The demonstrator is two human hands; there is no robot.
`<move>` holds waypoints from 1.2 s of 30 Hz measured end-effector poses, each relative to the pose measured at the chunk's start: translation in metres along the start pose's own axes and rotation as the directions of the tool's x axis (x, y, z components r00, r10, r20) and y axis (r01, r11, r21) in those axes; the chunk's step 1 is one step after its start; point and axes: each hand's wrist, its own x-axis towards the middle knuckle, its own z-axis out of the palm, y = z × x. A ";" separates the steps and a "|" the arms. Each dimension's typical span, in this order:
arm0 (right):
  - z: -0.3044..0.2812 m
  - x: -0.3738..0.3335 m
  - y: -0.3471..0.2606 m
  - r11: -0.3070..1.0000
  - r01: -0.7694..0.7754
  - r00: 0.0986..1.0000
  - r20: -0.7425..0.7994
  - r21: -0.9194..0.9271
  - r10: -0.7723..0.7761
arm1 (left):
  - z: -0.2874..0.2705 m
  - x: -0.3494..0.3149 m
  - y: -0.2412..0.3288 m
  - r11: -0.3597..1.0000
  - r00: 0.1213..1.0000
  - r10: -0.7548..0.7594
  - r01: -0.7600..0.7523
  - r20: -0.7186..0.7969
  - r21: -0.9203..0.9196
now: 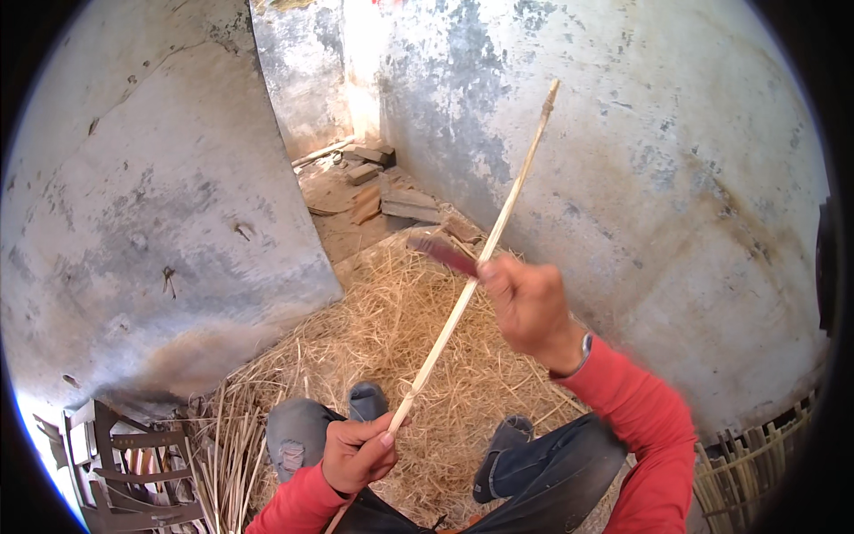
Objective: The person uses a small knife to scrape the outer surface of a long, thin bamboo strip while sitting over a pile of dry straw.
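Observation:
A long, pale bamboo strip (443, 338) slants up and away to the right, with a knot near its far end. My left hand (358, 452) is closed around its lower part, just above my lap. Further up the strip, my right hand (534, 307) is closed on a knife (445, 254). The dark reddish-brown blade points left from the fist and lies across the strip, slightly smeared by motion. The knife's handle is hidden inside my fingers. Whether the right thumb also presses on the strip I cannot tell.
Straw-like shavings (347, 334) cover the floor around my feet. Loose strips (233, 445) and a dark slatted wooden frame (147, 476) are at the left. Bricks (363, 173) lie beyond, between two worn walls. A slatted bamboo piece (747, 472) stands at the right.

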 end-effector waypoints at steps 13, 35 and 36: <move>0.024 -0.053 -0.055 0.991 -0.024 0.933 0.360 0.134 -0.026 | 0.004 0.008 0.000 0.998 0.997 -0.064 0.063 -0.048 -0.017; -0.038 -0.016 0.071 0.841 -0.436 0.870 -0.088 0.320 0.485 | -0.009 0.006 -0.018 0.958 0.991 -0.095 0.064 0.097 0.279; -0.036 -0.019 0.074 0.839 -0.438 0.869 -0.087 0.321 0.487 | -0.011 0.005 -0.020 0.961 0.994 -0.064 0.038 0.088 0.273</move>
